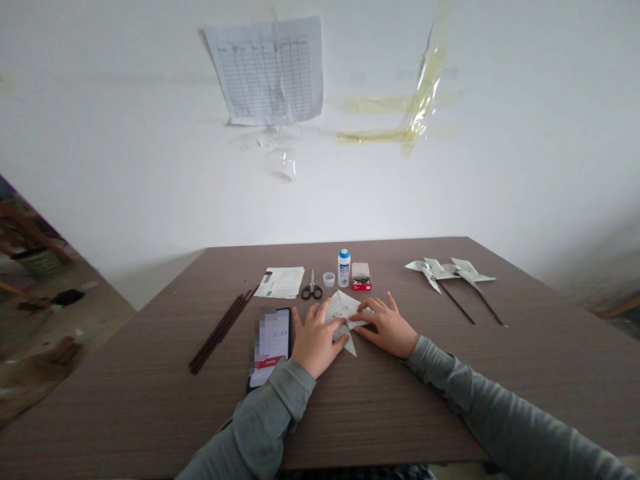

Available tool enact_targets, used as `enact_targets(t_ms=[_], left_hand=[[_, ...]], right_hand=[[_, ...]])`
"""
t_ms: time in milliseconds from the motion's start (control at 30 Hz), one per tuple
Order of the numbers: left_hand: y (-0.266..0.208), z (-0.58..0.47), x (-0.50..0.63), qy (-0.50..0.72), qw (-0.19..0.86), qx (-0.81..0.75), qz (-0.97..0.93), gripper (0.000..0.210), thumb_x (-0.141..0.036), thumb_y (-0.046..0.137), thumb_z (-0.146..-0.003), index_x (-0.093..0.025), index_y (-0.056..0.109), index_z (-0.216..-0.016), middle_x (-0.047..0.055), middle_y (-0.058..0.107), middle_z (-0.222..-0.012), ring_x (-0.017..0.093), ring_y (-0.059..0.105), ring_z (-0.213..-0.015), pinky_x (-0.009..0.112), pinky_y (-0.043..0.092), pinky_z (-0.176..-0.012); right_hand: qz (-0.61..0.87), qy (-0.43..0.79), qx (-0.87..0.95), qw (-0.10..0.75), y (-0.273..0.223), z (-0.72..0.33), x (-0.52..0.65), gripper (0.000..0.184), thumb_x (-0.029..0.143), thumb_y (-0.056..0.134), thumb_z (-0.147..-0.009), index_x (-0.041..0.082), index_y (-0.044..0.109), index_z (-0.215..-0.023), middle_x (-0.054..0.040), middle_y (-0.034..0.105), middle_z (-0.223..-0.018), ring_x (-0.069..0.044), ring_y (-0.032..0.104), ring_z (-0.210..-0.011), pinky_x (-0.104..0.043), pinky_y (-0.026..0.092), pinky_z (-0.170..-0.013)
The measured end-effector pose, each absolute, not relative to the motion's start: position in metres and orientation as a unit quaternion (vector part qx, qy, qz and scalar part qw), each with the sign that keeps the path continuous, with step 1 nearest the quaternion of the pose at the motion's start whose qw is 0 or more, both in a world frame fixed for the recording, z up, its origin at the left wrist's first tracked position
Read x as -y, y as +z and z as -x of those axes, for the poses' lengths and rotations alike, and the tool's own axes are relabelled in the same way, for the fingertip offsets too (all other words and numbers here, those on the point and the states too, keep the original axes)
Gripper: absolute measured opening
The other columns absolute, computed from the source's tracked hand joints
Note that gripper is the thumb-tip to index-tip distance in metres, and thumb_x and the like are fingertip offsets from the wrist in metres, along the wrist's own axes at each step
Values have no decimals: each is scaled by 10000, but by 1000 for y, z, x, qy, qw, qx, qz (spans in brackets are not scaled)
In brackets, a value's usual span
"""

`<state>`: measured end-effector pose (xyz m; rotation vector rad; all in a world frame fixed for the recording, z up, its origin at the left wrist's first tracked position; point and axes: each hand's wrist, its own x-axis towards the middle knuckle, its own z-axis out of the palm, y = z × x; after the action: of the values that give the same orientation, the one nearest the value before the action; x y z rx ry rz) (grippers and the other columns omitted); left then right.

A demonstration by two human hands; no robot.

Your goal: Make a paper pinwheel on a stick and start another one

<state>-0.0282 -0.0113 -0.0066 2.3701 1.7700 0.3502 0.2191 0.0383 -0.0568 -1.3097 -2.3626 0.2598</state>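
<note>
A pale printed paper pinwheel (345,310) lies on the table between my hands, its points sticking out at the back and front. My left hand (316,339) holds its left side, thumb and index finger reaching to the middle, the other fingers spread. From the right, my right hand (387,327) grips the paper near its centre with thumb and fingertips. The fingers partly hide the folds. Just behind the paper stand a white bottle with a blue cap (344,268) and an open red box of small metal pieces (362,277).
Scissors (312,288), a small clear cup (329,279) and a stack of paper (280,283) lie toward the back. Dark brown sticks (220,332) and a phone (271,347) are left of my hands. Two finished-looking pinwheels on sticks (457,272) rest at right. A wall (175,167) borders the table.
</note>
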Motion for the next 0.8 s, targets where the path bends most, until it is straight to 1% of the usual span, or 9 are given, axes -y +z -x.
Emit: enact_targets(t_ms=[167, 333, 433, 533, 700, 800], left_hand=[[-2, 27, 11, 104, 96, -606, -782, 425, -287, 926, -1145, -390, 986, -1553, 134, 648, -2010, 520, 579, -1856, 989, 313, -1542], [-6, 26, 10, 113, 76, -604, -785, 406, -284, 935, -1134, -388, 1004, -1520, 140, 664, -1993, 525, 614, -1834, 987, 353, -1529], [-9, 26, 11, 119, 64, -602, -787, 420, -302, 938, -1126, -405, 999, -1529, 128, 683, -1975, 513, 635, -1813, 970, 378, -1527], [-10, 27, 12, 115, 62, -599, -790, 450, -307, 912, -1141, -410, 977, -1574, 124, 687, -1972, 496, 634, -1811, 960, 362, -1540], [-9, 28, 13, 102, 73, -589, -798, 426, -290, 849, -1189, -407, 971, -1581, 122, 675, -1988, 501, 620, -1815, 988, 326, -1540], [-7, 28, 13, 96, 76, -591, -797, 430, -277, 849, -1190, -399, 965, -1586, 121, 675, -1990, 513, 607, -1823, 1014, 318, -1526]], right_hand=[[474, 101, 849, 209, -55, -221, -39, 287, 372, 846, -1186, 465, 1019, -1396, -91, 935, -1445, -435, 878, -1451, -1024, 274, -1517], [480, 93, 849, 201, -54, -220, -39, 253, 362, 897, -1164, 442, 1029, -1364, -87, 923, -1462, -419, 873, -1457, -994, 334, -1515], [476, 98, 850, 203, -54, -220, -39, 247, 382, 882, -1169, 428, 1022, -1366, -94, 916, -1468, -413, 855, -1466, -994, 334, -1509], [478, 103, 849, 200, -54, -220, -39, 244, 403, 878, -1166, 434, 1015, -1365, -92, 915, -1471, -420, 844, -1478, -993, 330, -1507], [483, 88, 848, 200, -53, -219, -38, 253, 387, 875, -1168, 450, 1019, -1366, -97, 925, -1466, -432, 870, -1461, -967, 374, -1505], [486, 82, 846, 204, -52, -218, -37, 252, 362, 880, -1162, 464, 1030, -1336, -88, 933, -1436, -438, 886, -1436, -967, 386, -1501]])
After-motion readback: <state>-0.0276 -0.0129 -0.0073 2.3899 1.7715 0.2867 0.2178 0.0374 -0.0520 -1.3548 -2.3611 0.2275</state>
